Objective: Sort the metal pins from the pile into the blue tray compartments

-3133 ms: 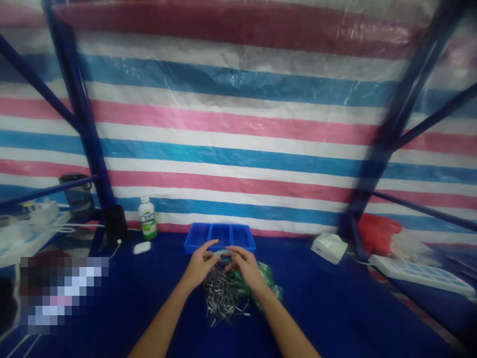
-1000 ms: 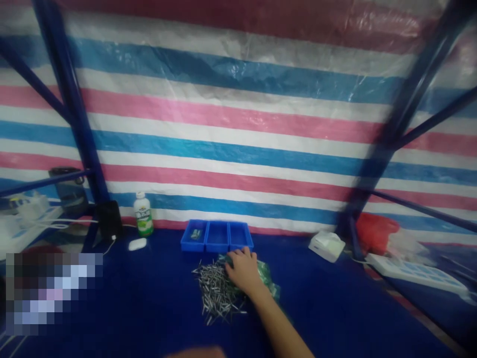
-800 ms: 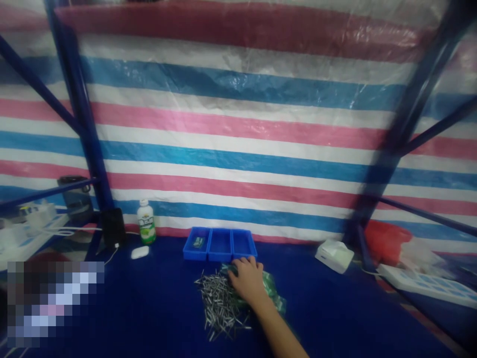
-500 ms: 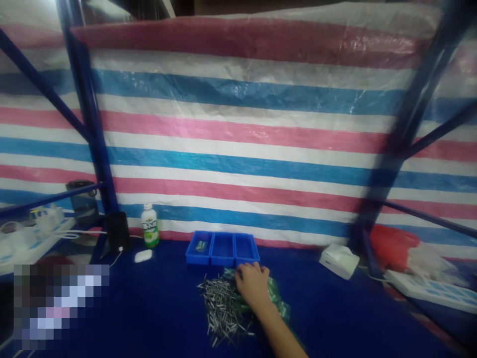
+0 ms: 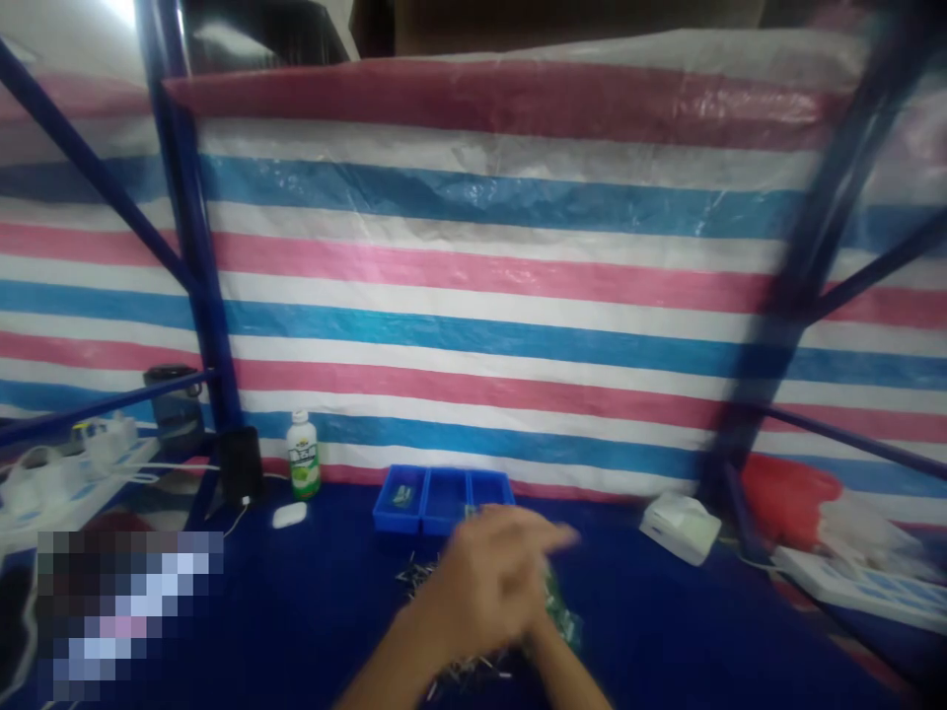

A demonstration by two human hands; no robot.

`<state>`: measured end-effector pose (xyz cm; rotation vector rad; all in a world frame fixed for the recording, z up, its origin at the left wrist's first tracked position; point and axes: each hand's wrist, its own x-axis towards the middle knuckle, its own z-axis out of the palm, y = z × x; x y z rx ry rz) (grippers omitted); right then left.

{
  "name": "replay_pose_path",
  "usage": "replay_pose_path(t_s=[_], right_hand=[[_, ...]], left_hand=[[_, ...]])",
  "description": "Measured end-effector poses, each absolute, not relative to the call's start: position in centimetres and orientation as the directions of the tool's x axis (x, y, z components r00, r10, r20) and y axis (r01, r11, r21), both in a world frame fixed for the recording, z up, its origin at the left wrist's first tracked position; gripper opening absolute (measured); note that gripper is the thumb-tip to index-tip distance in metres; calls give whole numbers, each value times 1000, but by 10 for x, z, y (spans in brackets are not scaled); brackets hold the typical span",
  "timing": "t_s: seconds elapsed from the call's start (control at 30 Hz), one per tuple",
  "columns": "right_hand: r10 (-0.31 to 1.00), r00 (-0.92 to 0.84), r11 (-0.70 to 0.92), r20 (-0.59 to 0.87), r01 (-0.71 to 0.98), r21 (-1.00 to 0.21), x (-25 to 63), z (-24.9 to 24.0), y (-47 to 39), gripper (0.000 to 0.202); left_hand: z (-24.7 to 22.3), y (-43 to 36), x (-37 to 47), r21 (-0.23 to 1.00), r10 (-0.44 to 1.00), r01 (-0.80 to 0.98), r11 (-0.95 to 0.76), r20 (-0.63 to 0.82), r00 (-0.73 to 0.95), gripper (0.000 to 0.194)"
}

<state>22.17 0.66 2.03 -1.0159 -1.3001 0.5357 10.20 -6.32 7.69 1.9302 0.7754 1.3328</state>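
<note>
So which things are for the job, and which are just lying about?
Probably for the job:
thin metal pieces
green plastic
blue three-part tray

Seemingly just lying about:
bottle
small white case
tissue pack
red bag

nothing I can read for sure, dark Chinese-style characters across the label (image 5: pixel 302 455) on the white-and-green bottle (image 5: pixel 304 460), small logo-like mark (image 5: pixel 302 444) just above them, both too blurred for me to spell out

striped plastic sheet (image 5: pixel 473 266) behind | blue posts (image 5: pixel 196 266) left and right | bright light (image 5: pixel 118 9) upper left
</note>
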Motion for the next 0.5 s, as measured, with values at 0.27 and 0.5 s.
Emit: replay_pose_path(t_s=[0.27, 0.5], right_hand=[[923, 170, 366, 346, -110, -924, 220, 27, -3, 36], [945, 92, 325, 315, -149, -934, 218, 22, -1, 39]], left_hand=[[31, 12, 40, 798, 841, 306, -519, 540, 19, 37], [11, 13, 42, 908, 913, 177, -380, 337, 230, 34]])
